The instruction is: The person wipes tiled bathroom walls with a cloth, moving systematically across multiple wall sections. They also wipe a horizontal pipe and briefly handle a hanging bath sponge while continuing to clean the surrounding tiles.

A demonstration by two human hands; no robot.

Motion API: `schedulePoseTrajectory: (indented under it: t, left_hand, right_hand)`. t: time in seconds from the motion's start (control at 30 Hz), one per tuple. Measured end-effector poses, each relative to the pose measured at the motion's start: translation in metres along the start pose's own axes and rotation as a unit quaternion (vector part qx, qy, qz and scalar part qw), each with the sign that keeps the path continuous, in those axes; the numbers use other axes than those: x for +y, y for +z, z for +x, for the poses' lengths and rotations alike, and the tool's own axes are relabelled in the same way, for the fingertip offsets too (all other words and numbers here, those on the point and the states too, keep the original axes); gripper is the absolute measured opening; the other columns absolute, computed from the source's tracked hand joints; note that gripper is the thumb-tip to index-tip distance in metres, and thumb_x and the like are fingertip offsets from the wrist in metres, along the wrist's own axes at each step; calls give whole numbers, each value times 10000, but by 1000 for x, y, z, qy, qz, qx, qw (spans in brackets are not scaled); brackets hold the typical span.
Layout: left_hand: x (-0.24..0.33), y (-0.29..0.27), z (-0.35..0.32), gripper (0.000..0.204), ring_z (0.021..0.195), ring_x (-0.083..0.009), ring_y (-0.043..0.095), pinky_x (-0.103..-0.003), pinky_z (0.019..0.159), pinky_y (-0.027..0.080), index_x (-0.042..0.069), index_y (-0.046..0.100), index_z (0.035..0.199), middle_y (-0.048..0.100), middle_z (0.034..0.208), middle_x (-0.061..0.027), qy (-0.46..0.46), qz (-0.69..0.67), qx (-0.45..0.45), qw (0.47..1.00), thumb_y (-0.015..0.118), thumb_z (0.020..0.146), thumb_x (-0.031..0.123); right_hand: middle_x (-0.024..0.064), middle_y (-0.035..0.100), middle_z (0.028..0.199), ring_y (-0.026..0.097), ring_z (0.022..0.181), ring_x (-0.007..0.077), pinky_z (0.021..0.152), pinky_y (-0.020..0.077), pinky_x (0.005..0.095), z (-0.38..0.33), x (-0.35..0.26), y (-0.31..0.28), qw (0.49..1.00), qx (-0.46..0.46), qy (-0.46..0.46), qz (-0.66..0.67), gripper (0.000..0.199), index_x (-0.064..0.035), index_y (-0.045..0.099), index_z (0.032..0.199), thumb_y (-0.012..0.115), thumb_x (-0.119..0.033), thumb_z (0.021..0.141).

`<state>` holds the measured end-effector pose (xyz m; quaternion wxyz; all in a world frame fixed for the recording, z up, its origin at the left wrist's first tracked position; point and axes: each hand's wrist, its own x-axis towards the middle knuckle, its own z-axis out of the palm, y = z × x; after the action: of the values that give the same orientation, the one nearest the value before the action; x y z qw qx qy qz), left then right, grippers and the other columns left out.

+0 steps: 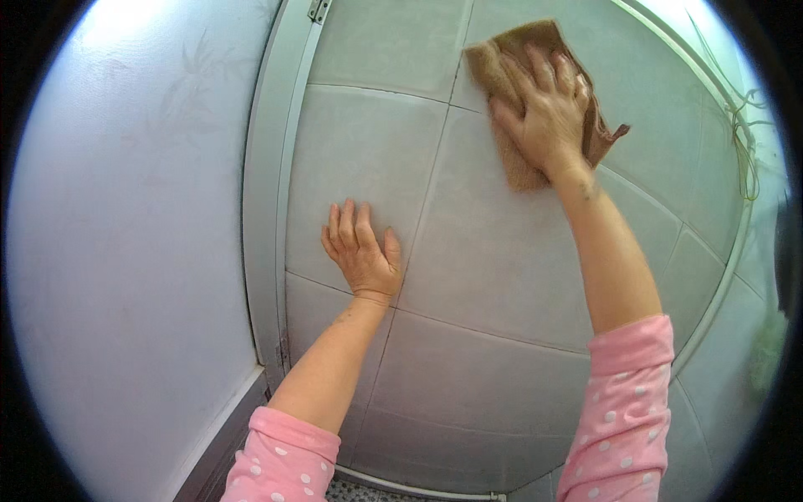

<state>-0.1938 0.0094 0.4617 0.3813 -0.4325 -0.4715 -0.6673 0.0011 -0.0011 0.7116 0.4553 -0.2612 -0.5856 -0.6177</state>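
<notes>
Head view looks at a wall of large pale grey tiles (468, 276), framed on its left by a light metal door frame (266, 192) with a small hinge (318, 8) at the top. Left of that frame spreads a pale, faintly leaf-patterned panel (125, 234).

The right hand (545, 113) presses a brown cloth (502, 58) flat against the upper tiles. Its fingers (523, 75) are spread and extended over the fabric rather than curled round it, so the cloth is pinned under the palm, not pinched; one corner of it droops free at the right, past the wrist. The left hand (360, 251) lies lower down on the wall, bare and holding nothing, its fingers open and flat on a tile just beside a vertical grout line (422, 209) (it looks like a brace for balance, though that is my reading). Both forearms come up from pink sleeves (623, 418) with white dots.

As to progress, I judge the wiping to be in full course at the upper part of the wall. The tiles show no clear border between wiped and unwiped, no streaks or wet sheen that I can make out, so how much is done cannot be told. The lower tiles and the strip toward the curved rail (711, 92) at the right are well apart from the cloth.
</notes>
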Motion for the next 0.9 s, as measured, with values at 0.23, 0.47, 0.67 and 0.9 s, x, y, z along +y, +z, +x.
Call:
schedulePoseTrajectory:
  t: [0.23,0.47,0.67,0.9]
  left_hand:
    - [0,-2,2,539,1368,-361,215,-586,1103,137,69,385,1330,339,1401,-137,1,0,-6,1000,530,839,237]
    - [-1,9,-1,509,1360,-355,237,-566,1095,174,69,428,1305,340,1396,-145,21,0,16,1000,540,831,216]
    - [-12,1,-1,500,1356,-348,253,-542,1097,187,72,410,1319,348,1390,-134,29,23,10,999,511,855,228]
    - [-6,5,-4,489,1367,-327,237,-530,1121,172,108,358,1348,338,1365,-115,26,27,0,999,437,897,277]
  right_hand:
    - [44,287,1530,174,1418,368,1103,132,591,94,-9,40,968,-15,229,-99,624,-331,341,1457,374,-604,897]
    - [52,358,1487,218,1401,352,1120,106,595,27,-139,39,985,-53,-59,155,599,-272,514,1344,622,-487,795]
    - [34,389,1470,263,1391,305,1137,142,537,-6,-48,3,997,-24,-9,71,566,-246,535,1330,604,-487,822]
    - [80,397,1460,320,1336,379,1098,221,536,-144,177,-36,975,35,185,-114,607,-250,464,1387,509,-556,864]
